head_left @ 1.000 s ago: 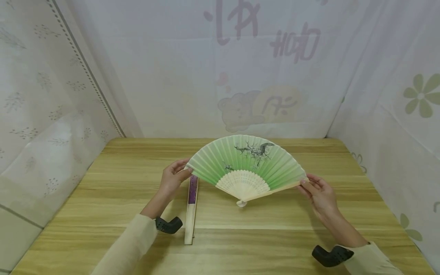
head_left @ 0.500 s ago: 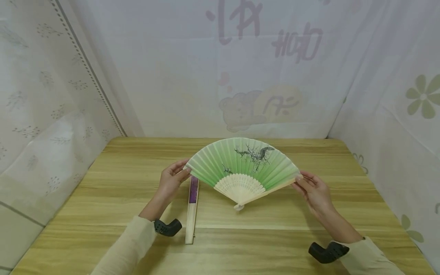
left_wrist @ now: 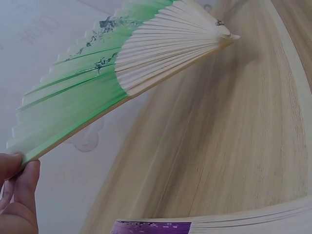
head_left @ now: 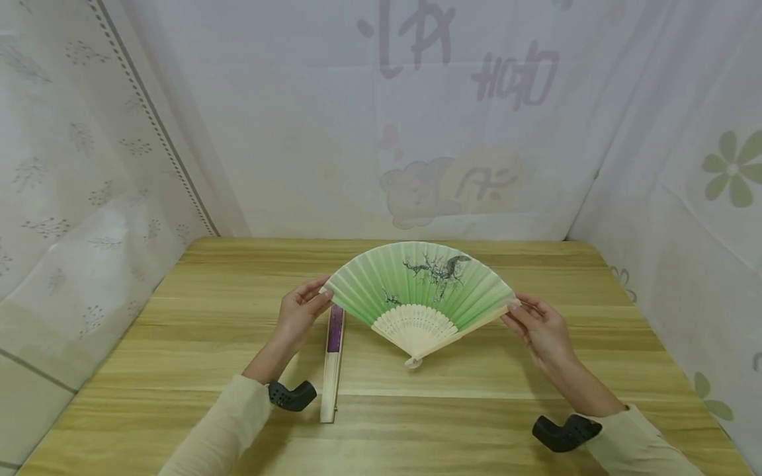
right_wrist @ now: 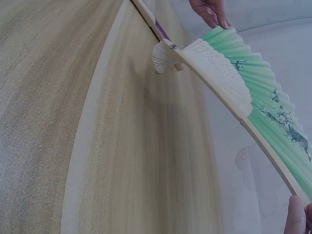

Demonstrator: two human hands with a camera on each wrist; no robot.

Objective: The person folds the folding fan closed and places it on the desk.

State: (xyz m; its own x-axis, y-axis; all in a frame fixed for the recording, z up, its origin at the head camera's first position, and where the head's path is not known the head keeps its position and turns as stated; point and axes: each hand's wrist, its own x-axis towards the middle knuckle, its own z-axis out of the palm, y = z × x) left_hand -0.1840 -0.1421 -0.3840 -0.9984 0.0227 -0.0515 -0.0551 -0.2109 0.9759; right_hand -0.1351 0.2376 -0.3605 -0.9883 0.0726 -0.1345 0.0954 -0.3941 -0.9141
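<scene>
A green folding fan (head_left: 417, 284) with a dark branch print and pale pierced ribs is spread wide above the table. My left hand (head_left: 300, 309) pinches its left outer corner between thumb and fingers, seen close in the left wrist view, where the fan (left_wrist: 92, 83) slants up to its pivot. At the opposite corner, my right hand (head_left: 544, 330) pinches the end of the right guard stick. The fan's pivot end (head_left: 413, 362) points toward me. Beside my left wrist a folded purple fan (head_left: 332, 363) lies on the table, its upper end hidden under the green fan's edge.
The wooden table (head_left: 196, 344) runs back to a white printed curtain (head_left: 286, 132). More patterned cloth (head_left: 673, 198) hangs on the left and right sides. A black wrist mount (head_left: 292, 395) sits at each cuff.
The green fan has come slightly down and its right corner has moved left, with my right hand moving in along with it. My left hand stays nearly still; the purple fan has not moved.
</scene>
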